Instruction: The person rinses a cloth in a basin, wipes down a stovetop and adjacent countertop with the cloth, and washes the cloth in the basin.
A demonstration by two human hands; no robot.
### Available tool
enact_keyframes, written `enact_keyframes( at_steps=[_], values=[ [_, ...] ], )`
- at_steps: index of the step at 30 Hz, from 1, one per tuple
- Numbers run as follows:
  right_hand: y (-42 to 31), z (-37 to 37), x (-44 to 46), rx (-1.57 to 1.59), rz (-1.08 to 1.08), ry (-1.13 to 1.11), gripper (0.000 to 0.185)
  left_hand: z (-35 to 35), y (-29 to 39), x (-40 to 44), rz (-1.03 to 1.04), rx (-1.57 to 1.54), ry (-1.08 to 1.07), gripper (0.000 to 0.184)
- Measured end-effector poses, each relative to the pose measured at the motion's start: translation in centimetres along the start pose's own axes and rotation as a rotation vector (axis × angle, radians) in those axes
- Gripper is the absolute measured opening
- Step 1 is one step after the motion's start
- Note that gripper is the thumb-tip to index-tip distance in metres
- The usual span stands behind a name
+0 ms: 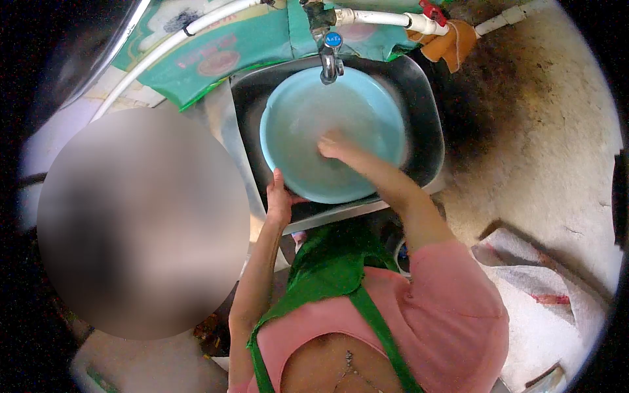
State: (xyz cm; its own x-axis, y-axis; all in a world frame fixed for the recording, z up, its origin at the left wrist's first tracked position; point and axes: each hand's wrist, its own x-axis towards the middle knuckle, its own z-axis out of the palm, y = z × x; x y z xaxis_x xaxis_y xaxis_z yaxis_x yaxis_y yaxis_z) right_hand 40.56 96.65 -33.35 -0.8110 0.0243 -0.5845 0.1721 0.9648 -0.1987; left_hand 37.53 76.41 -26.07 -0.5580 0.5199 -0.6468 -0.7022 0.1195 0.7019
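Observation:
A light blue plastic basin [267, 124] with cloudy water in it sits inside a metal sink [426, 124]. My left hand [280, 202] grips the basin at its near left rim, thumb up along the outside edge and fingers partly out of sight under it. Over the middle of the basin, my right hand [334, 145] dips into the water with its fingers curled down. Anything it holds is hidden by the murky water. A metal tap [329, 65] with a blue cap hangs above the basin's far rim.
White pipes [373, 18] with a red valve handle [434, 11] run behind the sink. Green printed sheeting [216, 62] covers the back wall. An orange cloth [452, 46] hangs at the pipe. A pale woven sack [537, 281] lies at right. A blurred round patch masks the left side.

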Motion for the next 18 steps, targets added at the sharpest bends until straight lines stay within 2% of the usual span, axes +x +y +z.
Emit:
enact_keyframes(
  at_steps=[2, 4, 5, 7, 8, 10, 11, 12, 15, 17, 18],
  values=[
    [-1.3, 2.7, 3.4, -0.049, -0.055, 0.063, 0.025, -0.1, 0.1, 0.0, -0.013, -0.029, -0.018, 0.057],
    [-3.2, 4.3, 5.3, 0.37, 0.093, 0.46, 0.029, -0.3, 0.0, 0.0, -0.031, -0.022, -0.014, 0.057],
    [-4.1, 4.5, 4.9, 0.368, 0.087, 0.459, 0.029, -0.3, -0.1, 0.2, -0.048, -0.02, -0.019, 0.056],
    [-7.2, 2.1, 1.4, 0.039, 0.013, 0.798, 0.035, 0.4, 0.9, -0.5, -0.046, -0.029, -0.006, 0.057],
    [-7.1, 2.4, 1.4, 0.038, -0.009, 0.789, 0.035, 0.6, 1.1, -1.0, -0.047, -0.035, 0.008, 0.057],
    [-5.7, 2.7, 0.9, 1.196, -0.135, 0.469, 0.042, 0.0, 1.0, -0.6, -0.124, 0.03, 0.01, 0.059],
    [-3.9, 2.4, -0.4, 1.599, -0.43, 0.307, 0.046, 0.2, 0.9, -0.7, -0.139, -0.011, 0.007, 0.062],
    [-3.7, 2.1, -0.9, 1.386, -0.281, 0.48, 0.045, 0.1, 0.9, -0.5, -0.133, -0.024, 0.021, 0.062],
    [-3.5, -1.9, -7.1, 1.332, -0.401, 0.358, 0.04, -0.7, -0.5, 0.0, -0.157, -0.135, -0.069, 0.064],
    [-4.6, -2.6, -9.7, 0.962, -0.73, 0.307, 0.026, -1.5, -1.5, 1.0, -0.18, -0.198, -0.009, 0.064],
    [-5.0, -4.1, -10.6, 0.555, -0.975, 0.395, 0.019, -1.7, -1.8, 1.4, -0.202, -0.255, 0.038, 0.065]
  ],
)
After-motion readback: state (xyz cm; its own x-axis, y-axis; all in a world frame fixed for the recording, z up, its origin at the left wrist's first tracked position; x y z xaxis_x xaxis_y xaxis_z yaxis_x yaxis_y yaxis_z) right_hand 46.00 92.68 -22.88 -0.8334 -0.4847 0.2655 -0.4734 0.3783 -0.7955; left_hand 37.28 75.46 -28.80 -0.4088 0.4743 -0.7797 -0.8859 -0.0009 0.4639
